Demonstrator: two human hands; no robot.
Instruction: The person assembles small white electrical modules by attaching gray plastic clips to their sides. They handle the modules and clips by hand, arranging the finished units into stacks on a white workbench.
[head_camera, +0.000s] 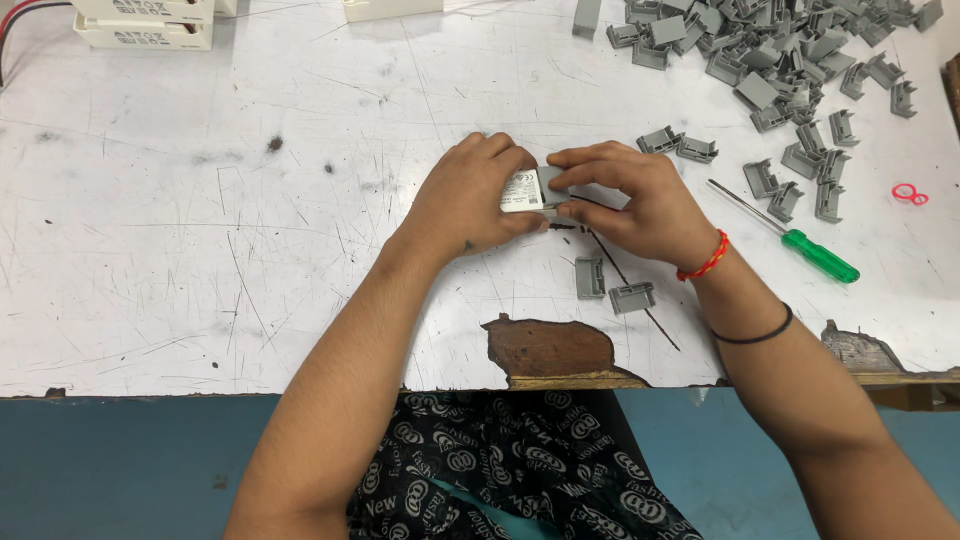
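- White bench (200, 250), scratched, carries the work.
- Left hand (465, 200): my fingers clamp the white module (520, 190) steady at centre.
- Right hand (630, 200): my fingers pinch a grey clip (552, 183) against its end.
- Green screwdriver (800, 238) lies near, rightward.

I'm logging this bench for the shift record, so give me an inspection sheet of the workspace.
Surface: white table, scratched, front edge chipped to bare wood.
Job's things: small white unit with a grey clip at its end, held between both hands.
Clutter: grey clip pile, two loose clips, green screwdriver, pink rings, white boxes.
Grips: left hand holds the unit; right hand pinches the clip.
Cables: red and black wires, top left.
Surroundings: blue floor.
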